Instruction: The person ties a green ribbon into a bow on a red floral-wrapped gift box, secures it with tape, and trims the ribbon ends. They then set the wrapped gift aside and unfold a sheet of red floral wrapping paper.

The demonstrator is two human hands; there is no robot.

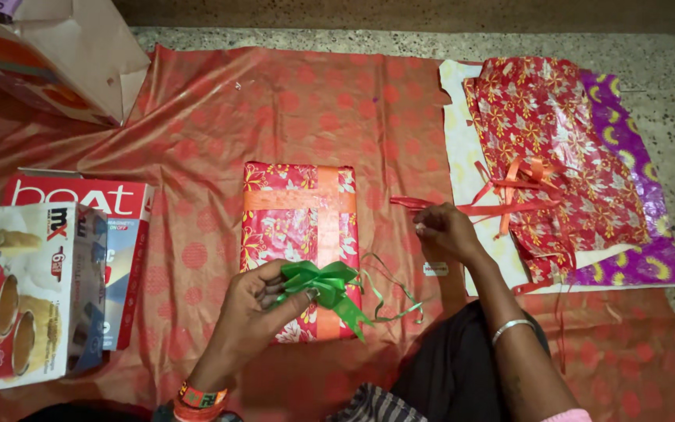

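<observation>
A box wrapped in red flowered paper [287, 219] with orange ribbon crossed over it lies on an orange dotted cloth [220, 109]. My left hand [255, 309] holds a green ribbon bow [323, 283] against the near end of the box; thin green tails curl off to the right. My right hand [443, 228] pinches the end of a red ribbon strip [412, 203] that runs right toward the wrapping sheets.
Left of the wrapped box stand a white carton printed with cups [29, 297] and a red-and-white box [123, 234]. A paper bag [72, 55] lies at the top left. Red flowered, white and purple wrapping sheets [564, 148] with orange ribbons lie on the right.
</observation>
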